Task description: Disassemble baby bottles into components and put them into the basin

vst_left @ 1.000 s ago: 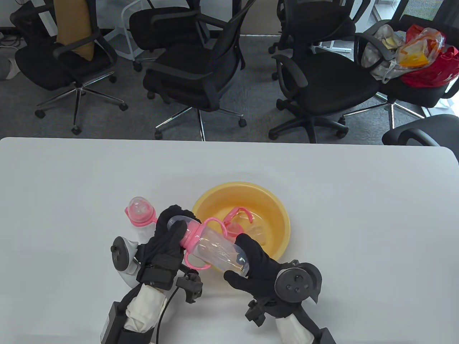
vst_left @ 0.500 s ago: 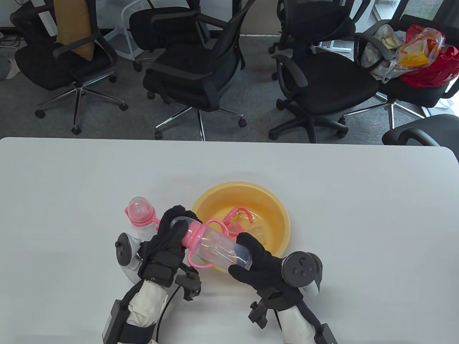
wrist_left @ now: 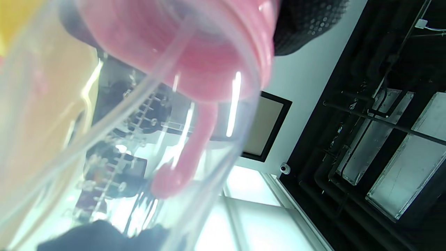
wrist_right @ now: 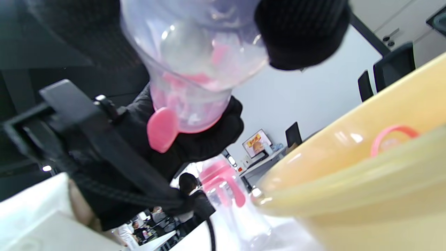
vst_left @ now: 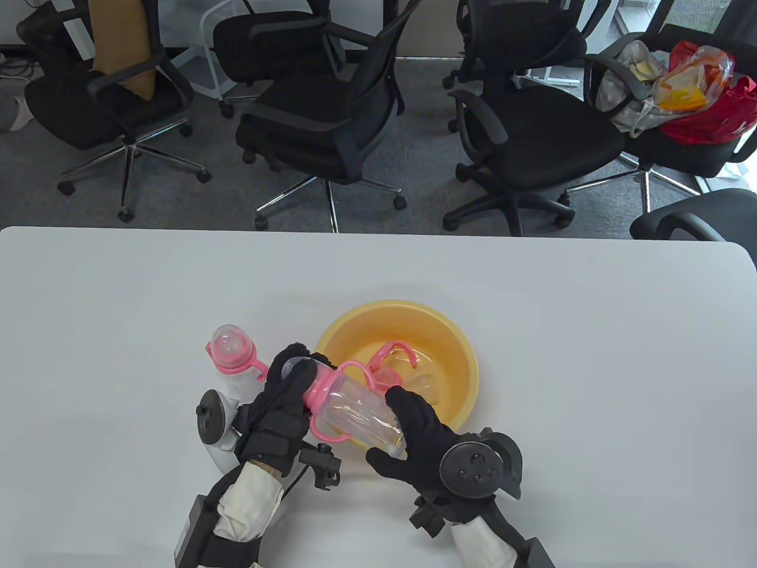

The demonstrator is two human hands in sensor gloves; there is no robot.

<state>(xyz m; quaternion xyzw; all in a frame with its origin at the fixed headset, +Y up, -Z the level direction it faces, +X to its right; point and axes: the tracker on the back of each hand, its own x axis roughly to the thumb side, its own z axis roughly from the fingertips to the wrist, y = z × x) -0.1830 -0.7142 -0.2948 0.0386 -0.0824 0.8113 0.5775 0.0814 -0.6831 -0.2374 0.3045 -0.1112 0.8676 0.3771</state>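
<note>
I have the baby bottle point(vst_left: 355, 408) held on its side in the air, just over the near rim of the yellow basin point(vst_left: 461, 346), with both hands on it. My left hand point(vst_left: 284, 393) has its fingers curled around the cap end and pink collar point(vst_left: 316, 387), and my right hand point(vst_left: 414, 438) has fingers and thumb wrapped around the clear body near the base. I judge this to be the unscrewing step: the collar with its two looped handles looks seated on the body, so nothing of this bottle has gone in yet. The next move calls for a counter-twist, one hand bracing the body while the other turns the collar, with a firm hold because the clear plastic is smooth and glossy.

The body is a transparent cylinder; the collar is shiny pink plastic. Inside the basin lie a pink handled ring point(vst_left: 393, 355) and some clear pieces I cannot make out. A second bottle point(vst_left: 232, 354), pink-collared with a domed clear cap, stands on the white table point(vst_left: 591, 355) just left of the basin.
</note>
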